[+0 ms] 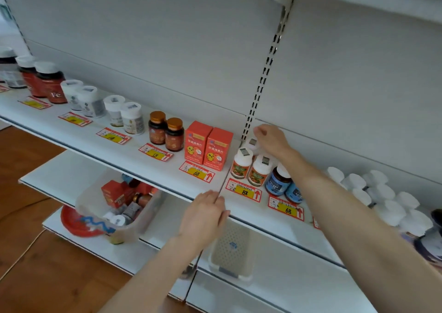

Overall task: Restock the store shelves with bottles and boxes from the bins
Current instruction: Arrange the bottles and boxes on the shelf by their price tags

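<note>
A pale grey back panel (167, 37) fills most of the view, split by a slotted upright (260, 85). Below it runs the long white shelf (148, 166), with a lower shelf (59, 176) under it and a wooden floor (35, 277) at the left. On the lower shelf stands a clear bin (134, 231) holding orange boxes and small bottles. A red dish (71, 224) sits just beside its left end, and a perforated bin (230, 248) lies further right. Along the long shelf, from left to right, stand dark bottles with red labels (51, 85), white bottles (126, 116) and amber bottles with copper caps (166, 133). After them come two orange boxes (208, 149), white-capped bottles with orange labels (241, 164) and blue-labelled bottles (278, 181). A crowd of white caps (382, 198) fills the far right. The person's right hand (271, 139) reaches to the back of the shelf, fingers curled down over the rear row of orange-labelled bottles. Whether it clasps one cannot be told, as the palm hides what is under it. The left hand (205, 214) rests on the shelf's front lip with its fingers loosely bent, and it holds no product. Red and yellow price tags (244, 190) lie flat in front of each group.
</note>
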`<control>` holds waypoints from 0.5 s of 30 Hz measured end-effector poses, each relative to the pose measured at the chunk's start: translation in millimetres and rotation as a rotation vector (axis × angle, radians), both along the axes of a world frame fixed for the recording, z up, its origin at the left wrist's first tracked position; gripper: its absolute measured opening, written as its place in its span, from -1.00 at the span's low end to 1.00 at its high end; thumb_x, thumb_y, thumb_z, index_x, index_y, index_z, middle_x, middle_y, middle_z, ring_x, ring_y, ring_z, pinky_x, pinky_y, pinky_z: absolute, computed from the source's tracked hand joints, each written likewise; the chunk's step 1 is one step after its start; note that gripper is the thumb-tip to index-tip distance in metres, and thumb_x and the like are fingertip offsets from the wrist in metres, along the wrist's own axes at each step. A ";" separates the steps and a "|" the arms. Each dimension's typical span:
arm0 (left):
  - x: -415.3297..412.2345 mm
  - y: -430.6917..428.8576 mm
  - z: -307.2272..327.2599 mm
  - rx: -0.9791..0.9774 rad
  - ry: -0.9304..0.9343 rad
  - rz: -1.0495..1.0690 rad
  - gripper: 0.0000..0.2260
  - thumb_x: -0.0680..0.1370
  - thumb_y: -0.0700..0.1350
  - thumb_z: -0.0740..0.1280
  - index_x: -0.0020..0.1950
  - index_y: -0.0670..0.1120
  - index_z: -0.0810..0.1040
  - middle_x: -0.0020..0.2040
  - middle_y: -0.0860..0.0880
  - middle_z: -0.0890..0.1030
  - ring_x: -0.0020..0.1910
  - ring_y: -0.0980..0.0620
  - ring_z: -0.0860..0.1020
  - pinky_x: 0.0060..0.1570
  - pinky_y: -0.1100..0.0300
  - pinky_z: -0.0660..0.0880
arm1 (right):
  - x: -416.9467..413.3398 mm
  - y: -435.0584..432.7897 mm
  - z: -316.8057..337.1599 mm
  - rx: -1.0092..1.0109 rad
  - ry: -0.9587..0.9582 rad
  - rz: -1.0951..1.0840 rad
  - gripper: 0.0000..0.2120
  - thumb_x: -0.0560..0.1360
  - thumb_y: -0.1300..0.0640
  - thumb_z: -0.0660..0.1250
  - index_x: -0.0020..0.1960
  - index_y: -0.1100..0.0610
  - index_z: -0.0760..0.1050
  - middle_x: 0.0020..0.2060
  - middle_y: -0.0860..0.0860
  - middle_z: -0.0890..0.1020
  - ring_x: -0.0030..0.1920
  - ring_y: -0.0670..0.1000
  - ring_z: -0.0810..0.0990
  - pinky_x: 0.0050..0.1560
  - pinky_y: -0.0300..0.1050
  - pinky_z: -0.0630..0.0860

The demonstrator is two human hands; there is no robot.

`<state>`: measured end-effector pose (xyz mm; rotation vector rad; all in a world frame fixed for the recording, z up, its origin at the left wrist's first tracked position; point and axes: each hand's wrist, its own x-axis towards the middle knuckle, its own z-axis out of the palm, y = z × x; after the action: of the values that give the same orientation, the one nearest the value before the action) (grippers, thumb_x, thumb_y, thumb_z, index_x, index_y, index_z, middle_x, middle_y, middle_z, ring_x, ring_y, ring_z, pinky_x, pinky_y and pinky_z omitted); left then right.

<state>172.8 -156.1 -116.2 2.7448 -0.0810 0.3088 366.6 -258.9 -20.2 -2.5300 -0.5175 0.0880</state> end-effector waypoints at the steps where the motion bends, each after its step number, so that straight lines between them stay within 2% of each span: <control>1: -6.1 10.6 1.9 -0.001 -0.075 -0.028 -0.67 0.50 -0.03 0.11 -0.20 -0.17 0.59 -0.21 -0.12 0.62 -0.17 -0.12 0.60 -0.12 0.14 0.55 | -6.2 7.1 4.0 0.040 -0.067 -0.031 -0.71 0.61 0.09 0.08 -0.09 0.21 0.49 -0.21 0.02 0.54 -0.12 0.07 0.51 -0.09 -0.13 0.35; 2: -13.3 21.3 4.6 0.026 -0.133 -0.039 -0.68 0.48 -0.04 0.12 -0.27 -0.15 0.59 -0.30 -0.07 0.61 -0.27 -0.07 0.59 -0.20 0.17 0.53 | -13.6 17.1 8.8 0.079 -0.128 -0.041 -0.71 0.60 0.09 0.10 -0.13 0.22 0.50 -0.23 0.04 0.56 -0.15 0.07 0.51 -0.11 -0.14 0.34; 3: -21.6 31.6 8.5 0.047 -0.159 -0.036 -0.69 0.47 -0.04 0.12 -0.29 -0.13 0.59 -0.33 -0.04 0.60 -0.29 -0.04 0.59 -0.20 0.16 0.49 | -22.3 29.5 13.7 0.113 -0.176 -0.032 -0.72 0.60 0.10 0.12 -0.10 0.24 0.53 -0.17 0.09 0.60 -0.11 0.08 0.54 -0.10 -0.15 0.35; 5: -40.3 54.9 16.0 0.061 -0.193 -0.030 -0.70 0.46 -0.04 0.12 -0.27 -0.12 0.60 -0.31 -0.04 0.62 -0.28 -0.03 0.59 -0.14 0.15 0.39 | -43.1 60.1 23.4 0.176 -0.230 0.023 -0.74 0.58 0.12 0.16 0.01 0.26 0.56 -0.01 0.11 0.63 0.05 0.08 0.55 -0.04 -0.22 0.32; 8: -69.4 96.3 15.3 0.058 -0.213 -0.009 -0.74 0.47 -0.06 0.16 -0.20 -0.12 0.61 -0.24 -0.05 0.62 -0.22 -0.06 0.59 -0.11 0.13 0.46 | -76.9 114.3 31.2 0.238 -0.247 0.126 -0.76 0.57 0.13 0.20 0.09 0.22 0.56 0.10 0.07 0.62 0.15 0.02 0.53 0.00 -0.38 0.26; 10: -89.2 125.2 8.8 0.045 -0.179 0.030 -0.75 0.48 -0.06 0.17 -0.18 -0.13 0.60 -0.20 -0.07 0.62 -0.20 -0.07 0.59 -0.07 0.14 0.44 | -96.9 151.6 29.2 0.255 -0.255 0.191 -0.78 0.55 0.15 0.23 0.08 0.22 0.57 0.09 0.09 0.63 0.15 0.04 0.54 0.03 -0.35 0.29; 13: -116.8 165.1 -3.0 0.049 -0.116 0.122 -0.73 0.49 -0.04 0.18 -0.15 -0.14 0.62 -0.17 -0.06 0.63 -0.17 -0.06 0.60 -0.03 0.16 0.41 | -120.7 202.4 18.5 0.250 -0.245 0.298 -0.80 0.54 0.15 0.25 0.05 0.21 0.59 0.04 0.11 0.65 0.10 0.08 0.57 0.08 -0.18 0.37; 15: -133.8 188.7 -9.6 0.047 -0.098 0.210 -0.71 0.48 -0.02 0.17 -0.14 -0.13 0.64 -0.17 -0.05 0.65 -0.18 -0.04 0.62 -0.05 0.18 0.44 | -133.4 234.3 7.6 0.237 -0.221 0.380 -0.80 0.54 0.15 0.26 0.06 0.21 0.59 0.03 0.10 0.65 0.09 0.06 0.57 0.05 -0.20 0.35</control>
<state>39.0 32.6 -125.8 2.7876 0.1777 0.5044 233.1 -24.6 -12.6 -2.1950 -1.0292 -0.1089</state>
